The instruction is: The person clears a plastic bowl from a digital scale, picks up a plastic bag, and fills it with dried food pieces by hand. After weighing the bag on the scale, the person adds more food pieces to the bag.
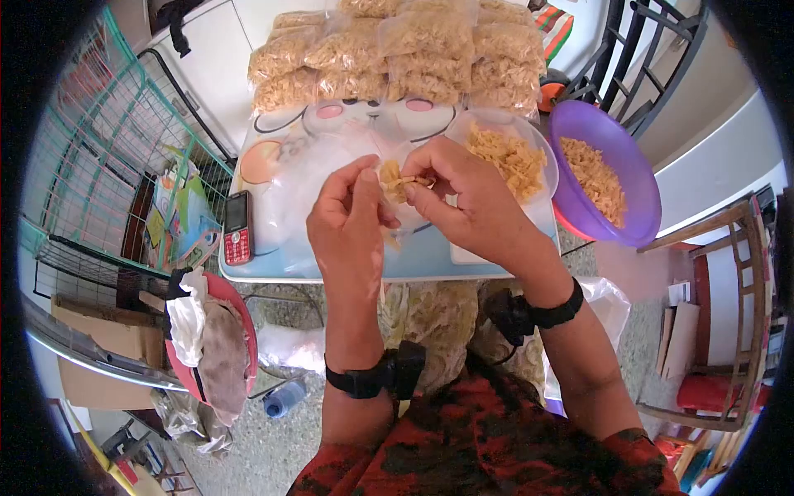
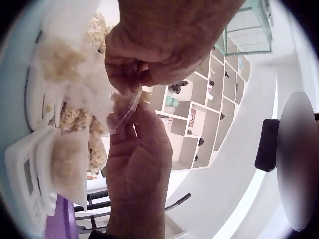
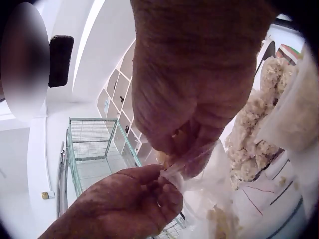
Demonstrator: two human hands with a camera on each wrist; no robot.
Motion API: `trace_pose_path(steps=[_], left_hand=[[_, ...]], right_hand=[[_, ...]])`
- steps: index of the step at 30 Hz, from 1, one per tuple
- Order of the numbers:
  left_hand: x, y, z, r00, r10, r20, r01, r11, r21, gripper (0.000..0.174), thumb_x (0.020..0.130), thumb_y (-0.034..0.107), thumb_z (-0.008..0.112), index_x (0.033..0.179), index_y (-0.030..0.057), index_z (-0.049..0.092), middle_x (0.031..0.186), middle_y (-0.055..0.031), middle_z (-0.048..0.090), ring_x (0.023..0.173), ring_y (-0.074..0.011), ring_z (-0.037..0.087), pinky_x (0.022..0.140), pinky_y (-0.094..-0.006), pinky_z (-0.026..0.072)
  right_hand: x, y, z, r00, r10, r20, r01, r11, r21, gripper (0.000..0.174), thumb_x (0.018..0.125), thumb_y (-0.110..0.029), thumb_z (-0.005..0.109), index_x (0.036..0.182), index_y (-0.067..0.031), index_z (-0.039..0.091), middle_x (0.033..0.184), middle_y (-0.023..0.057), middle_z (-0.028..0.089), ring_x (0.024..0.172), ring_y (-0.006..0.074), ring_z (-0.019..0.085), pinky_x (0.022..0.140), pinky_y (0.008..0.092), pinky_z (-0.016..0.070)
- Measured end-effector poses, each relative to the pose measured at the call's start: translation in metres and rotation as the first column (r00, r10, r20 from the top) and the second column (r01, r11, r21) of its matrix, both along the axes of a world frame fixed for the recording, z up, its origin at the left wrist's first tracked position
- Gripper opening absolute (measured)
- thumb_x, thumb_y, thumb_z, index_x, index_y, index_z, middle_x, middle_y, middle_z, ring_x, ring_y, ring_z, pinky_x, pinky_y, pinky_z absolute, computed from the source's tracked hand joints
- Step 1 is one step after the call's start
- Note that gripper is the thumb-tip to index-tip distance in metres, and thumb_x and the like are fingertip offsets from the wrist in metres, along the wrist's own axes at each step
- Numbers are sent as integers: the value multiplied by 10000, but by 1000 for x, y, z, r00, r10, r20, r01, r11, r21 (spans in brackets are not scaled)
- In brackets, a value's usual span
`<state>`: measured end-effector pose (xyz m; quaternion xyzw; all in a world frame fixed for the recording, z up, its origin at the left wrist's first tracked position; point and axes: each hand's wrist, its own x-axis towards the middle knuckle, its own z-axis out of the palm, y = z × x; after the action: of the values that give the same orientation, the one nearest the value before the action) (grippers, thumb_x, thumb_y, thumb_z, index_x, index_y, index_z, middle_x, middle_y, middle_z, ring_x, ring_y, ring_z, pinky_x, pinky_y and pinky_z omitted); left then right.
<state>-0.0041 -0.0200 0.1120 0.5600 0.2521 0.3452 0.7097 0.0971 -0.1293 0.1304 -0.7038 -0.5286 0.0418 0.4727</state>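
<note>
Over the front of the table, my left hand [image 1: 351, 207] and right hand [image 1: 463, 186] meet at the mouth of a clear plastic bag [image 3: 202, 191]. Fingers and thumb of the left hand pinch one side of its edge. Opposite, the right hand pinches the bag's edge, its fingertips against the left hand's. Pale yellow dried flakes [image 1: 392, 178] show between the fingertips. More flakes [image 3: 222, 219] lie lower down in the right wrist view, behind the clear plastic. A clear bowl [image 1: 552, 175] of yellow flakes stands just beyond the right hand.
Filled bags [image 1: 347, 54] are stacked along the table's back. A purple basin [image 1: 643, 194] of flakes stands at the right. Left on the table lies a red keypad phone [image 1: 237, 231]. A white scale [image 2: 19, 167] sits beside the bowl. Wire cage panels [image 1: 107, 157] stand at left.
</note>
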Motion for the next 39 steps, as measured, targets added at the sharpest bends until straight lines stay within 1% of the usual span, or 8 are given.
trace_pose_path(steps=[8,11,17,23,26,29,35,39], left_hand=[[-6,4,0,999,-43,-3,43,998,54,198,950,131,585,1085,0,646,680,28,544,557,-22,455,485,-173,333],[-5,1,0,999,-37,-34,42,987,157,217,951,165,590,1076,3,662,662,22,528,557,-39,444,486,-192,337],[-10,14,-6,995,-10,-103,31,978,205,202,936,146,608,1065,1,664,689,8,565,571,-44,473,499,-193,367],[-22,29,-4,955,-27,-297,82,981,174,175,907,126,653,1017,-10,653,764,-1,613,609,-39,508,519,-190,393],[-22,28,-2,949,17,-316,50,978,204,194,913,175,649,966,-11,649,728,-5,601,570,-55,495,502,-204,385],[-14,19,-5,991,37,-132,-5,971,238,186,913,186,651,935,2,647,701,2,592,542,-52,476,485,-201,368],[-16,35,-17,967,174,-186,-125,961,248,168,913,191,652,927,24,650,679,22,559,551,-33,452,477,-194,338],[-16,21,0,989,112,-97,-94,980,174,151,915,170,652,930,20,646,716,32,569,595,-22,460,507,-181,347]], right_hand=[[0,3,0,919,37,391,46,978,-201,100,871,-117,576,877,-21,552,852,145,585,736,324,599,649,406,476],[-4,7,6,911,156,383,-9,934,-358,122,872,-147,546,853,-29,572,834,155,596,766,367,599,664,449,468],[6,17,-4,884,126,451,9,958,-286,127,862,-142,554,818,-23,568,771,163,592,765,385,596,657,450,467],[0,27,1,947,85,310,-22,979,-202,170,850,-178,571,771,-28,558,762,174,582,749,392,593,643,457,456],[1,29,-2,903,250,349,-102,915,-391,199,854,-163,532,770,-11,628,768,191,641,763,390,644,663,475,505],[-3,32,-1,931,243,274,-65,846,-529,158,857,-166,556,775,-31,565,769,162,589,746,379,600,655,450,465],[-1,21,12,923,205,327,-131,964,-232,136,832,-70,542,935,-36,624,942,149,624,836,355,620,708,436,489],[-12,19,14,936,147,319,-36,944,-329,173,818,-43,528,960,-15,624,966,162,622,883,352,618,747,431,503]])
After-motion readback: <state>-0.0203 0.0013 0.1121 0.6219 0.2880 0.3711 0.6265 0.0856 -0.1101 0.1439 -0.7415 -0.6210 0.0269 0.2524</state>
